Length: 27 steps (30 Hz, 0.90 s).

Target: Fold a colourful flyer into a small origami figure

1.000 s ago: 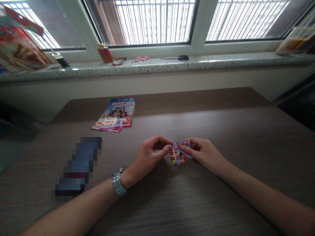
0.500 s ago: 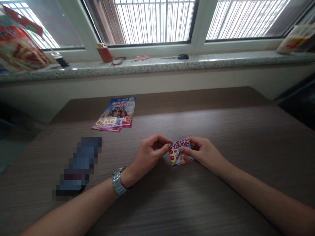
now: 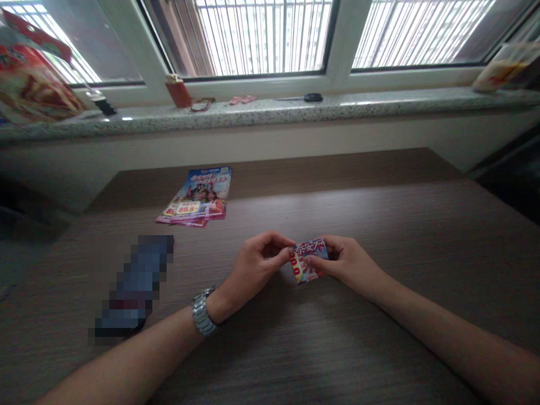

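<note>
"Pinching the small printed paper point(image 3: 298, 269): what?"

"Left hand point(image 3: 253, 265) at its left edge, right hand point(image 3: 352, 261) at its right, above the desk point(image 3: 295, 349); apparently folded (whether finished, cannot tell)."

"Beyond?"

"Leaflets point(image 3: 206, 191), loosely stacked, flat."

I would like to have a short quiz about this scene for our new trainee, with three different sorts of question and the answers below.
1. True or false: the metal watch is worn on the left wrist.
2. Which of these lies on the windowsill?
A) the stack of flyers
B) the scissors with dark handles
C) the small printed paper
3. How many hands touch the small printed paper, and where?

Key:
1. True.
2. B.
3. Two: the left hand pinches its upper left corner, and the right hand holds its right side, thumb over the front.
</note>
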Available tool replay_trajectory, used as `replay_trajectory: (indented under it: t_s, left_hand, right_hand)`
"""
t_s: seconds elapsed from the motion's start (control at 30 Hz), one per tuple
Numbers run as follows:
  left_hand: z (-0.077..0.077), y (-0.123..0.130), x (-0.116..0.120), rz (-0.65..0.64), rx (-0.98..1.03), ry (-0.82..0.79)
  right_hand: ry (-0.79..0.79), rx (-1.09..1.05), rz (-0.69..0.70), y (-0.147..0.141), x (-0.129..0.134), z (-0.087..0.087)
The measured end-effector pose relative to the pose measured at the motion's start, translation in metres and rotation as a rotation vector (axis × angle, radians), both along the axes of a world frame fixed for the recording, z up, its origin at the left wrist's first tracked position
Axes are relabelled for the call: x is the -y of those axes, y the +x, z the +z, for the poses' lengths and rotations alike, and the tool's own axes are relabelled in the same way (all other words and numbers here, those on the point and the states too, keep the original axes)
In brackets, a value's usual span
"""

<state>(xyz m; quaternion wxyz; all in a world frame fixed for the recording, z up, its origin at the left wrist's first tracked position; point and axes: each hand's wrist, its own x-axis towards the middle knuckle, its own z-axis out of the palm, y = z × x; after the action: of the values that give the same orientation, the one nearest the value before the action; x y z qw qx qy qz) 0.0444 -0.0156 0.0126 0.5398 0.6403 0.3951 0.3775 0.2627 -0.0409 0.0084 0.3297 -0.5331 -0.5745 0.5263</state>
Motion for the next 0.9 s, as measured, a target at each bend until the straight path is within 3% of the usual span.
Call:
replay_trajectory:
  t_s: [0.5,0.9]
  left_hand:
    - [-0.0006,0.0003,0.0002,-0.039,-0.027,0.009]
    - [-0.0005,-0.0018,-0.0016,-0.048,-0.069,0.035]
  right_hand:
    - [0.034,0.048,0.003,-0.0001,-0.0004,-0.0010]
    - [0.036,-0.056,0.009,0.0009,0.0015,0.0042]
